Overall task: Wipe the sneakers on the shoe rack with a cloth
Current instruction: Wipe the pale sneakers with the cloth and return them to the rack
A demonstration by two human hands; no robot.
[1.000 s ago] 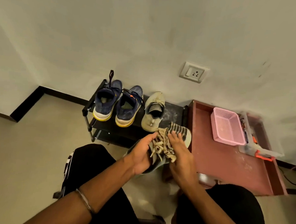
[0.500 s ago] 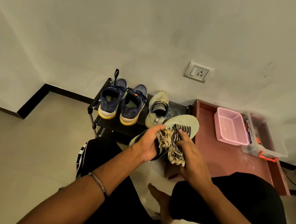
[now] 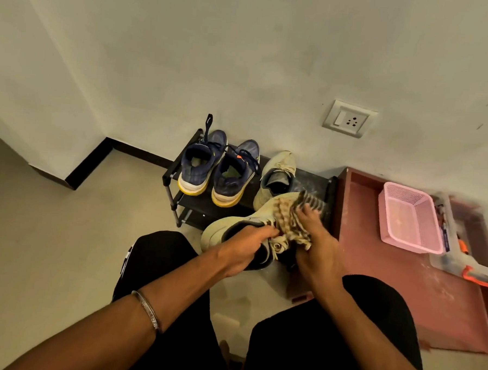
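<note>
Sneaker [image 3: 235, 226], pale beige, is held off the shoe rack [image 3: 314, 178], just in front of it and above the person's knees, with its toe pointing toward the rack. To wipe it well, I judge the cloth [image 3: 287, 221] should be kept bunched under the fingers and drawn along the upper in firm strokes, while the other hand turns the shoe so each side gets reached.

Left hand [image 3: 245, 248] comes in from the near left, forearm slanting up, fingers curled over the collar and gripping the heel end. Right hand [image 3: 316, 239] reaches from the near right, fingers curled down on the striped cloth, pressing it against the front of the shoe.

On the rack sit its beige mate [image 3: 277, 175] and two navy shoes [image 3: 218, 169] left of it.
</note>
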